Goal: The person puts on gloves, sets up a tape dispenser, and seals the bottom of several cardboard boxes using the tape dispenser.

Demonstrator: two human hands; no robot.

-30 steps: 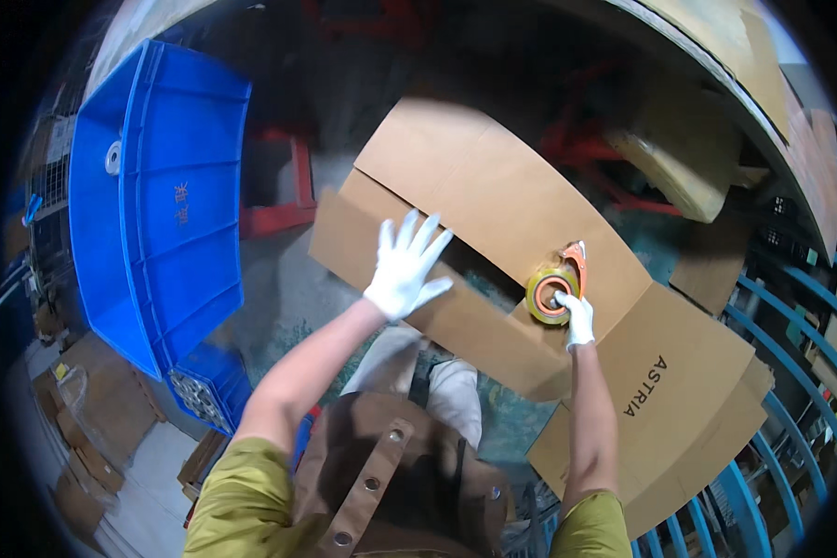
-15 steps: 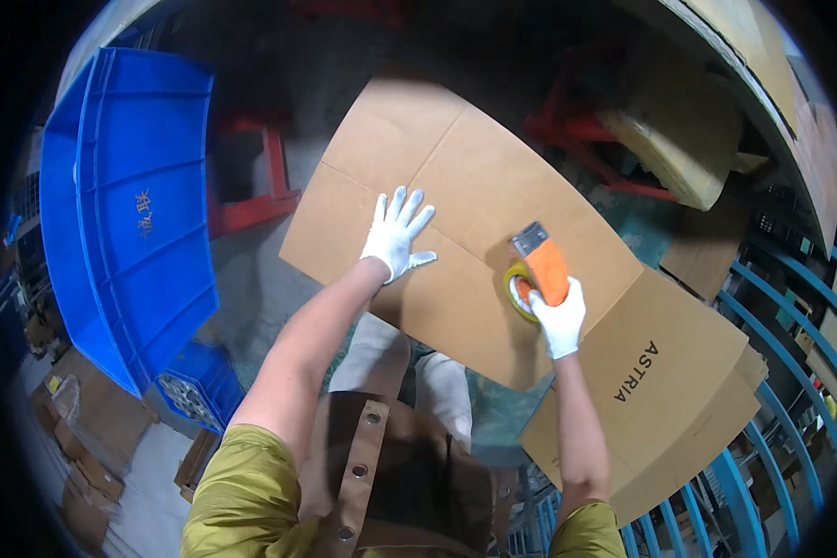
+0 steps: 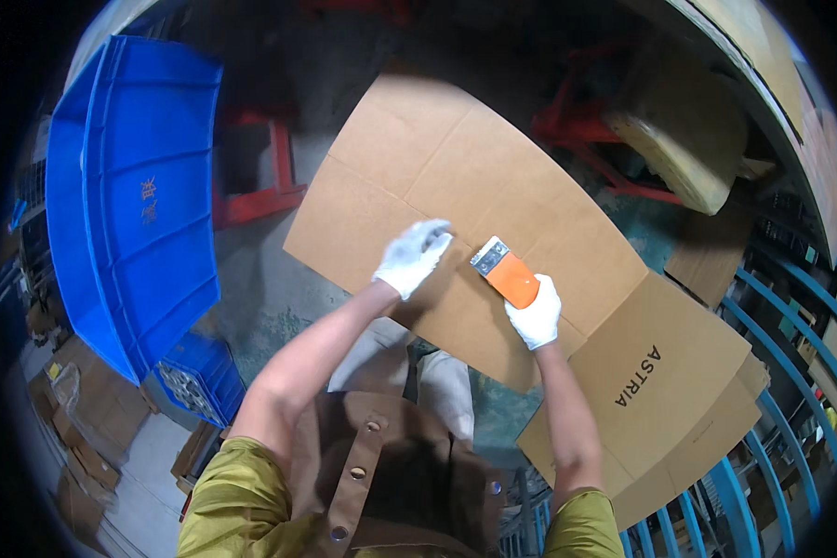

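Observation:
A brown cardboard sheet (image 3: 395, 158) with fold creases lies in front of me, flat. My right hand (image 3: 536, 314), in a white glove, is closed round an orange tape dispenser (image 3: 511, 281). The dispenser's metal cutting edge points up and left over the cardboard; its tape roll is hidden in this view. My left hand (image 3: 413, 258), also gloved in white, hovers just left of the dispenser. Its fingers are bent and slightly blurred, with a gap between them and the thumb, and nothing shows in them.
A large blue plastic bin (image 3: 149, 205) stands at the left, a smaller blue crate (image 3: 205, 379) below it. A printed cardboard box (image 3: 656, 400) lies at the right beside blue metal bars (image 3: 744, 502). Red metal frames (image 3: 268, 191) stand beyond the sheet.
My left hand has lifted off the cardboard, its spread fingers curling, and moved slightly right. My right hand has shifted left with the tape dispenser, whose yellow roll has turned out of sight.

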